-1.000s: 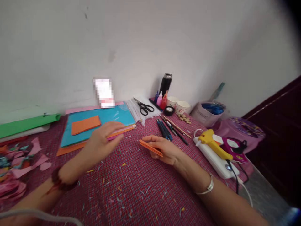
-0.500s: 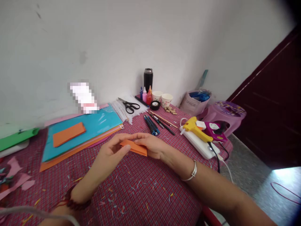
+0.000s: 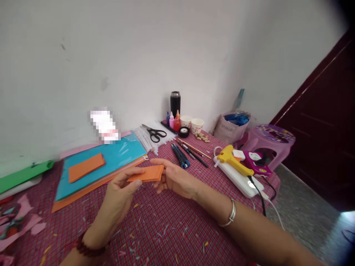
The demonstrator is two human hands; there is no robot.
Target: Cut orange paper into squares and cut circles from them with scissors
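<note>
A small folded piece of orange paper is held above the table. My left hand pinches its left end between thumb and fingers. At the paper's right edge is my right hand, fingers spread and slightly bent; whether they touch the paper I cannot tell. Another folded orange paper lies on a blue plastic-covered stack of sheets behind my left hand. Black-handled scissors rest on white strips beyond. Behind my right hand are blue-and-black utility knives.
A yellow glue gun sits on a white power strip at the right. Paper cups, paint bottles and a black flask stand by the wall. Pink scraps and tiny clippings litter the checked cloth.
My right hand has loosened from the orange paper, its fingers spreading. The left hand has shifted left with the paper, which has turned to lie flatter. The view has tilted slightly upward.
</note>
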